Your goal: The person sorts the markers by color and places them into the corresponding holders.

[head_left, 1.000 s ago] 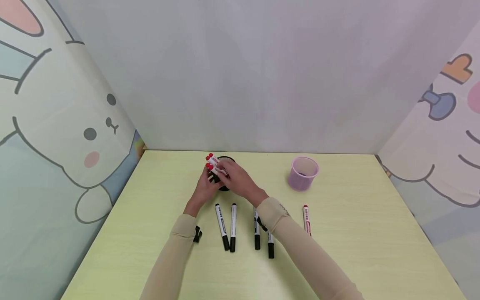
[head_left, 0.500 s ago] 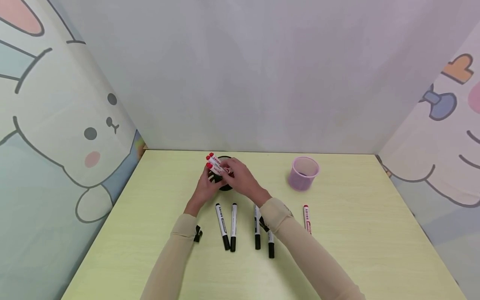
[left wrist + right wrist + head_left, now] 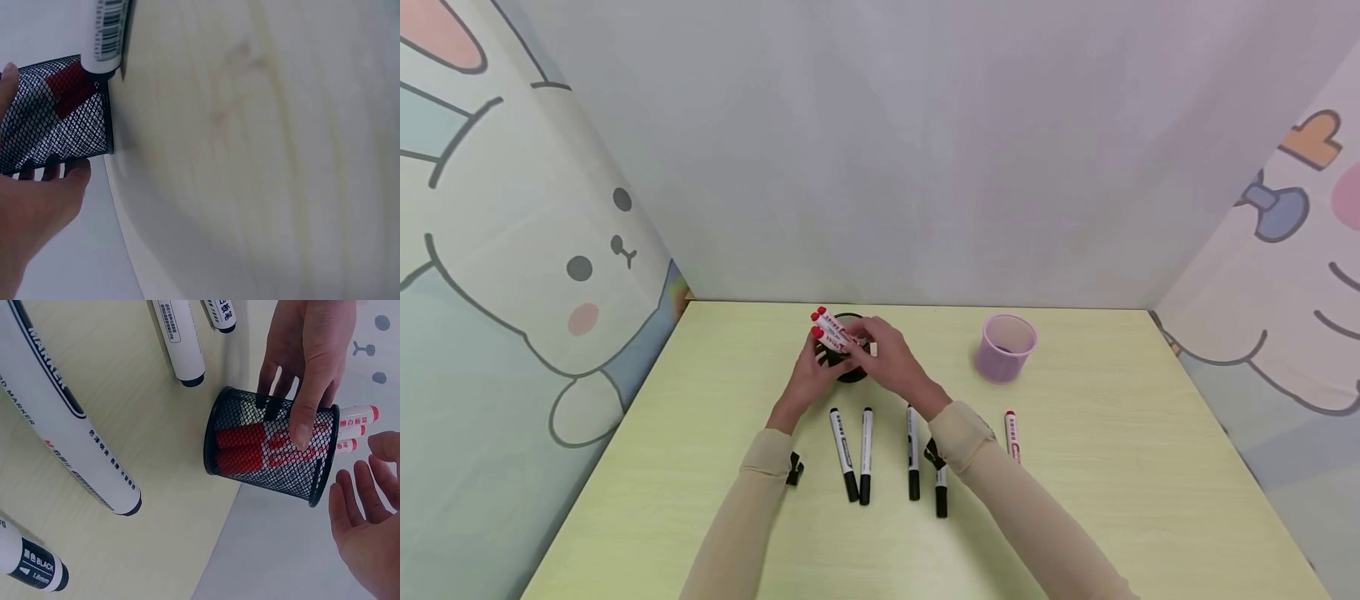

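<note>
A black mesh pen cup [image 3: 290,478] stands near the back left of the table, with three red-and-white markers [image 3: 359,417] in it, red caps down, their ends rising above the rim. My left hand [image 3: 809,382] grips the cup around its side, thumb across the mesh in the right wrist view. Beside the rim is my right hand [image 3: 891,360]. Its fingers are spread and loosely bent, holding nothing, just apart from the marker ends in the right wrist view.
Several white markers with black caps, among them one marker [image 3: 844,454] at the left, lie in front of the hands. A red marker [image 3: 1012,435] lies farther right, partly behind the right sleeve. A pink cup [image 3: 1006,348] stands at back right.
My right hand has drawn slightly right, away from the red markers, and its fingers have let go of them. The left hand and the mesh cup have stayed in place.
</note>
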### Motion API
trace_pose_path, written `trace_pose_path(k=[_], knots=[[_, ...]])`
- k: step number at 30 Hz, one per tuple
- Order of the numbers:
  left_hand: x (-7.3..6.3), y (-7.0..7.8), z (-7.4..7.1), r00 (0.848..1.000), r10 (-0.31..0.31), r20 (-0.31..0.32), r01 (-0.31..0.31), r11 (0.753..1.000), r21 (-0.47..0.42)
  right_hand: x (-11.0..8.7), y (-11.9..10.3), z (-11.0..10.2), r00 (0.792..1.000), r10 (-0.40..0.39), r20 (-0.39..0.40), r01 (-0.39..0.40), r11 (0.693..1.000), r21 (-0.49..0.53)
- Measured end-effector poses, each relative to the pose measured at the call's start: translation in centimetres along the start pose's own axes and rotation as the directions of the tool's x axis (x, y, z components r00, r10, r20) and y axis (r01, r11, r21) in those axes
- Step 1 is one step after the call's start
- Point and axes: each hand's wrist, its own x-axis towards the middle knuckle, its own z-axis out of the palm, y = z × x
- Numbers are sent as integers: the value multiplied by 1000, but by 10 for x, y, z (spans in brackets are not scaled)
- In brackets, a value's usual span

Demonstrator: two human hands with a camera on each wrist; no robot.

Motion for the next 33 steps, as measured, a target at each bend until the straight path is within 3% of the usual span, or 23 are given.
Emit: trace_pose_path(k=[12, 33], knots=[[0, 0, 0, 1000, 12, -9, -12, 1000, -2, -7, -5, -6, 999, -26, -25, 25, 999, -35], [0, -2, 2, 1000, 6, -22, -7, 999, -31, -33, -8, -27, 998, 33, -52, -36, 997, -64]])
